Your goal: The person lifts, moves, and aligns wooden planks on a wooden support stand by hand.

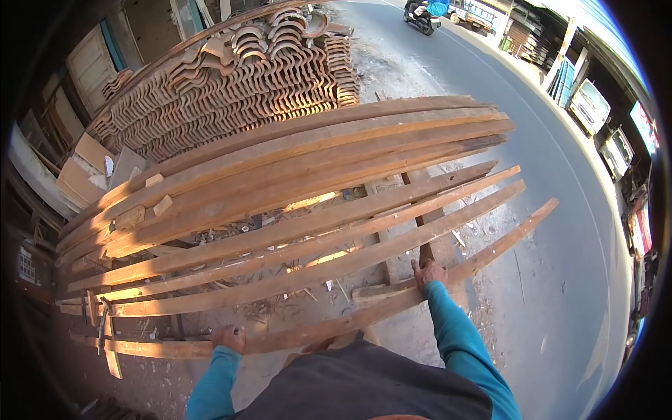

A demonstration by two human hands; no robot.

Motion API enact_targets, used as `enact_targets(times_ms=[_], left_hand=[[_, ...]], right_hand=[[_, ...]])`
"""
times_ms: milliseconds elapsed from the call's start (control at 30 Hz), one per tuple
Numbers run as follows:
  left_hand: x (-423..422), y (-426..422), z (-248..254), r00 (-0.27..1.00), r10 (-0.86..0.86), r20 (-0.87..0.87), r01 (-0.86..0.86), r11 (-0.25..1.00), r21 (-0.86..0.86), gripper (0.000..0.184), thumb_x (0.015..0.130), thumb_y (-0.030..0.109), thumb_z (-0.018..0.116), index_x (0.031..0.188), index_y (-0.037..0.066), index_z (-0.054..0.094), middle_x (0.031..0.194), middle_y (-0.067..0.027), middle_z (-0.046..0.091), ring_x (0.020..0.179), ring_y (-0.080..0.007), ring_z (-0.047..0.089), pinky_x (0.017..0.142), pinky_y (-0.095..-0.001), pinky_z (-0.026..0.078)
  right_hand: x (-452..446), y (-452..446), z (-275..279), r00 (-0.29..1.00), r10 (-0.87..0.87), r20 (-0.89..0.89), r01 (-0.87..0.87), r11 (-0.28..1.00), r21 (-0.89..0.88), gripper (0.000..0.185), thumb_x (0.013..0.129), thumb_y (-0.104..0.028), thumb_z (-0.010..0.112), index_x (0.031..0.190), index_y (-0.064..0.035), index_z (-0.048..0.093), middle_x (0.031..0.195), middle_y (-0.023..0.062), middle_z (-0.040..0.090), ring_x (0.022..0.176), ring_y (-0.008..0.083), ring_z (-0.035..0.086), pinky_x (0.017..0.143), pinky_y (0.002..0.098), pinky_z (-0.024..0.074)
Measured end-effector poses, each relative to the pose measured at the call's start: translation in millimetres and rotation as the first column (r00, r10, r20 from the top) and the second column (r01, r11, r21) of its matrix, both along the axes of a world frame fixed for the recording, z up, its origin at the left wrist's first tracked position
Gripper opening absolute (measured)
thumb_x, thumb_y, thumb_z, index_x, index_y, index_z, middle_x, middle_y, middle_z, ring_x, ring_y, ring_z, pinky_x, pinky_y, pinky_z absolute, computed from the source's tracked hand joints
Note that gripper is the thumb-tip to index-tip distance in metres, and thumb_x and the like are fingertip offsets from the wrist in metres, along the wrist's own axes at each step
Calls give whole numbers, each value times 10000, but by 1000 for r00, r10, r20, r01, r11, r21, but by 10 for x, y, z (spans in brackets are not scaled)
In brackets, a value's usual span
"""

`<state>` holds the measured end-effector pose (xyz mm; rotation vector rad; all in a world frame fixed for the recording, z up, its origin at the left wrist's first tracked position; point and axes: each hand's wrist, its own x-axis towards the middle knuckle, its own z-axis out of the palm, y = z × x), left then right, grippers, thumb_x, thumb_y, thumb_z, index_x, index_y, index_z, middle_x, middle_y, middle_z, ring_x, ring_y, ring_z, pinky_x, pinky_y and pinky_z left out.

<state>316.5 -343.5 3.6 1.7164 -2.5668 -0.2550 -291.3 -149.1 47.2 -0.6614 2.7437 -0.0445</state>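
Observation:
A long wooden beam (315,333) runs across in front of my body, the nearest of several. My left hand (229,339) grips it left of its middle, fingers closed over the wood. Farther right along the same beam, my right hand (430,274) is wrapped on it, thumb pointing away from me. The fingers under the wood are hidden. Just beyond lies another long beam (315,279), roughly parallel and apart from the held one. At the far left, a short wooden piece (110,346) stands against the beam ends.
More thick beams (301,147) lie on cross supports farther off, with small wood blocks (162,205) on them. Behind is a tall stack of clay roof tiles (231,91). A road (553,210) runs along the right, with a motorbike (421,19) at the top.

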Motion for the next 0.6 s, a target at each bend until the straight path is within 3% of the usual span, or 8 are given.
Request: enact_targets(times_ms=[133,200,300,600], left_hand=[[-13,-11,58,992,-130,1,129,987,-100,346,872,397,655,827,59,710,887,-195,718,852,-411,676,803,-512,527],[-63,-4,108,1000,13,-5,-13,998,63,346,877,401,648,847,64,718,900,-196,722,867,-410,679,819,-510,529],[-79,11,144,995,81,-51,-73,988,136,351,881,412,645,870,70,725,905,-203,723,876,-405,684,829,-507,531],[-126,17,228,992,118,-43,-110,983,147,354,882,425,643,902,82,728,898,-201,724,868,-419,686,826,-506,534]], right_hand=[[3,-5,39,1000,9,12,-9,1000,-12,658,938,-662,460,1131,-74,684,1154,190,713,1129,323,661,1147,505,331],[11,-11,61,999,7,34,-7,1000,-8,661,944,-659,451,1149,-73,680,1173,192,705,1142,322,654,1150,509,326],[26,-19,86,999,-4,41,4,1000,5,662,947,-658,444,1167,-78,676,1187,192,700,1153,321,648,1152,508,325],[29,-38,116,1000,8,29,-9,1000,29,653,963,-634,445,1201,-70,672,1149,208,714,1107,339,675,1143,498,348]])
